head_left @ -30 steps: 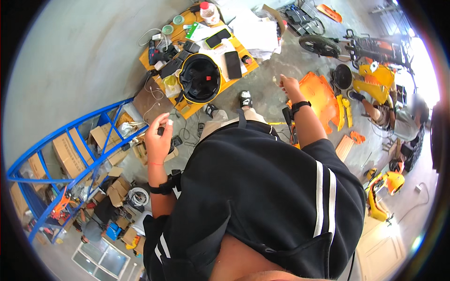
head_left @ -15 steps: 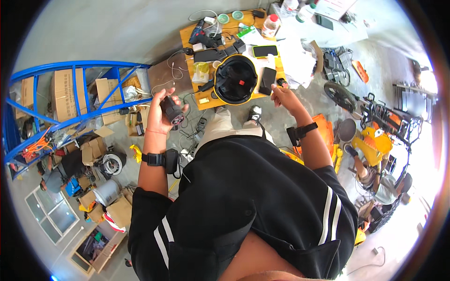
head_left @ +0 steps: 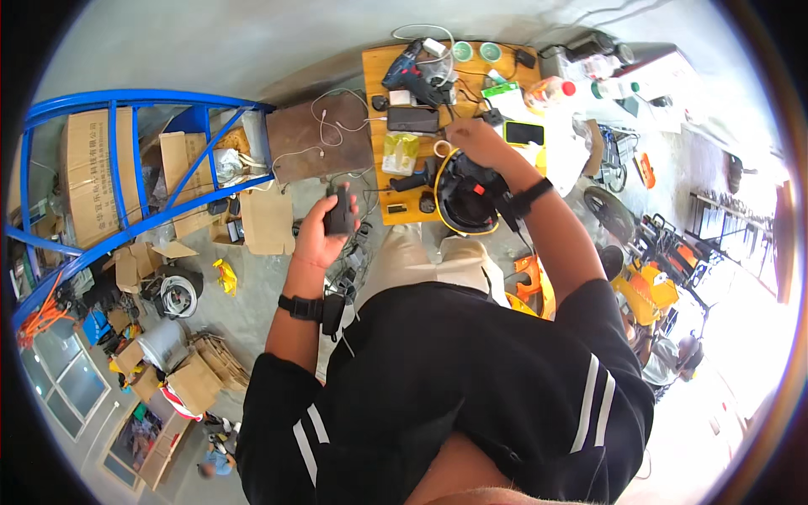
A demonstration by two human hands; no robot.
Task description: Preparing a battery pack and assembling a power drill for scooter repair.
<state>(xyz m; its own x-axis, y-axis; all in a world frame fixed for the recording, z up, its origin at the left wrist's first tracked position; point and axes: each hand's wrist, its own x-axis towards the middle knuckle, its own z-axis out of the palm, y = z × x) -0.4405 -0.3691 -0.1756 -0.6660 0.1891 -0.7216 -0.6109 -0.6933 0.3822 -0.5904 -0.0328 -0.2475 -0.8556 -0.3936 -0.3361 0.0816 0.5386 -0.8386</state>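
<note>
My left hand (head_left: 318,234) is closed around a black block-shaped device (head_left: 339,212), held up left of the wooden table (head_left: 374,77). My right hand (head_left: 480,141) reaches over the table, just past the far rim of an upturned yellow-rimmed helmet with a black inside (head_left: 465,202). Its fingers are bent and partly hidden, so whether they hold anything cannot be made out. The right forearm crosses the helmet's right side. Near this hand lie a black case (head_left: 412,119), a tape roll (head_left: 442,148) and a phone with a yellow-green edge (head_left: 523,133).
A cordless drill (head_left: 406,67), two green cups (head_left: 463,51) and a red-capped bottle (head_left: 551,89) stand toward the table's far side. Left is a blue shelf rack (head_left: 139,220) with cartons. Loose cables (head_left: 341,268) lie on the floor. Yellow machinery (head_left: 644,290) and a person (head_left: 669,358) are at right.
My right hand has moved from the helmet's right side forward and left, past its far rim. My left hand still holds the black device, now turned differently. The whole view has shifted.
</note>
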